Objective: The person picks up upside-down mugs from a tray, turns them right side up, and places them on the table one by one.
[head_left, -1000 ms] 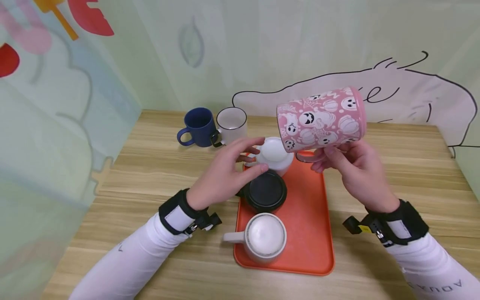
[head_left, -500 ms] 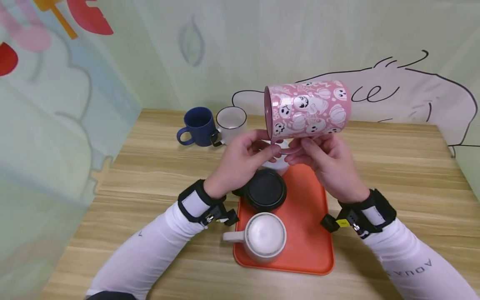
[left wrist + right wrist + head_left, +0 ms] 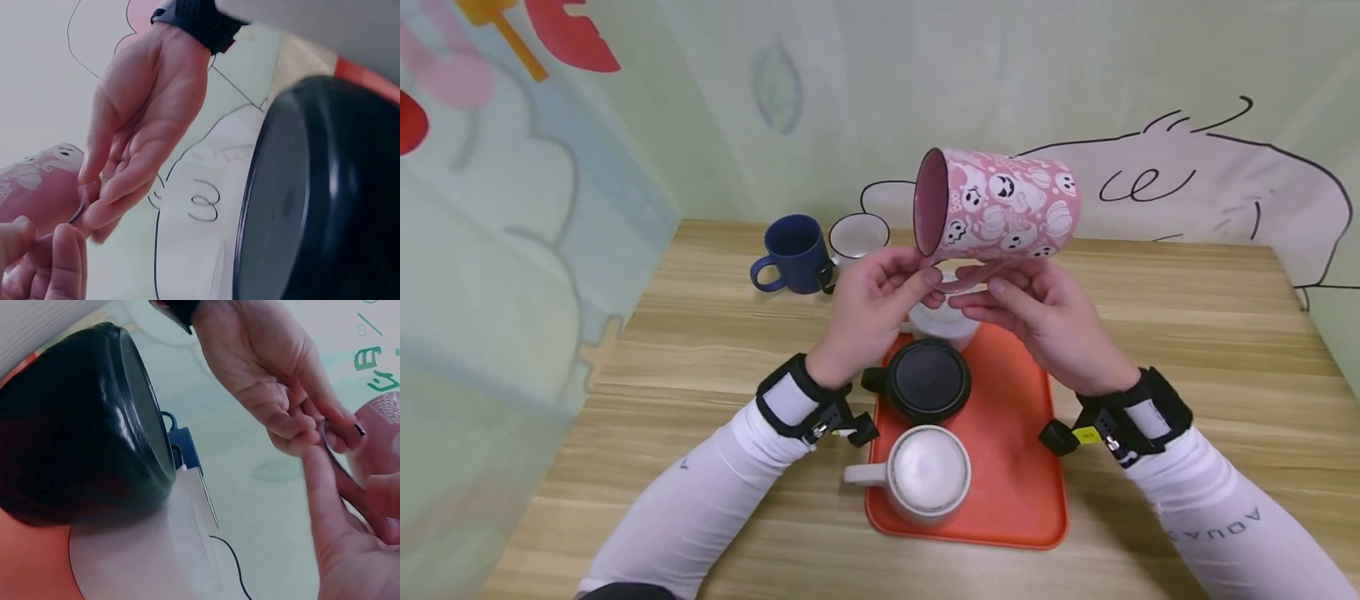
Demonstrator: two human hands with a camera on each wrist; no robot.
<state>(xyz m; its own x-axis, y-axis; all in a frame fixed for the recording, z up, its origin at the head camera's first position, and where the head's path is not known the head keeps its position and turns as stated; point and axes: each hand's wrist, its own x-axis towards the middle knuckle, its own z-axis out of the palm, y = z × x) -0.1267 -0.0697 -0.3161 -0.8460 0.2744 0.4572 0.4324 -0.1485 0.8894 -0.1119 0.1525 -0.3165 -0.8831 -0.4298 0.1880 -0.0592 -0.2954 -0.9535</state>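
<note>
A pink mug with white ghosts and pumpkins is held up on its side above the tray, its opening facing left and its handle underneath. My left hand pinches the rim end of that handle between thumb and fingers, seen closely in the right wrist view. Toward the base end, my right hand grips the same handle with its thumb and fingers. Behind and below the hands, a white mug stands upside down on the tray, partly hidden.
On the orange tray sit an upturned black mug and an upturned pale grey mug, handles to the left. A blue mug and a black-rimmed white mug stand upright at the back left, before the wall.
The pink mug has moved left and slightly up, its opening turning more into view. My left hand has come up to the mug and taken hold of the handle beside my right hand.
</note>
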